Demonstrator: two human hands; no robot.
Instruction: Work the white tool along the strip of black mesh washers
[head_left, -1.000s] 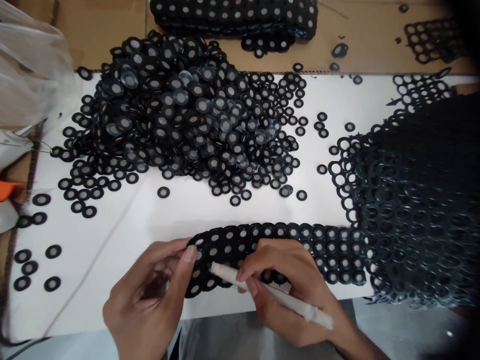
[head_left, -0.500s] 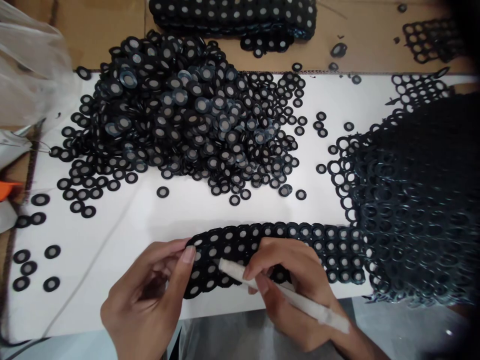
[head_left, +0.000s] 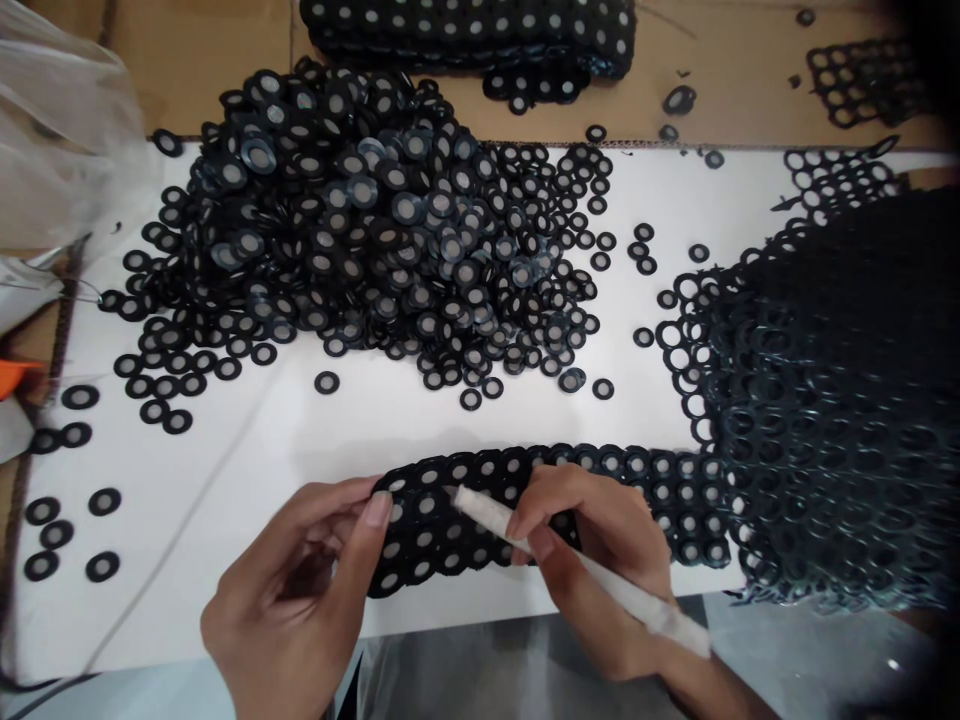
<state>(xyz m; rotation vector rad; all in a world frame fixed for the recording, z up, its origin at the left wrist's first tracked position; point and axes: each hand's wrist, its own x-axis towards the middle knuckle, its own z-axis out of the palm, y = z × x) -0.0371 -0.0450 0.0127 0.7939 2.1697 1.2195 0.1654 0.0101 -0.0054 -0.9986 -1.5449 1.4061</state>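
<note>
Ring sheet (head_left: pixel 660 495) between two hands
Right of the right hand (head_left: pixel 600 580) sits a pile of holed black webs (head_left: pixel 840 400); beyond both hands, a heap of loose rings (head_left: pixel 360 230). The left hand (head_left: pixel 300 590) pinches the sheet's left end — the right grips a white stick (head_left: pixel 487 514), tip on the sheet.

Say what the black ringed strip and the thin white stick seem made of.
Black ringed strip: probably thin rubber or foam, matte; it curls at the left hand. Thin white stick, in the right hand: maybe plastic or wrapped paper, dull, faintly rough.
</note>
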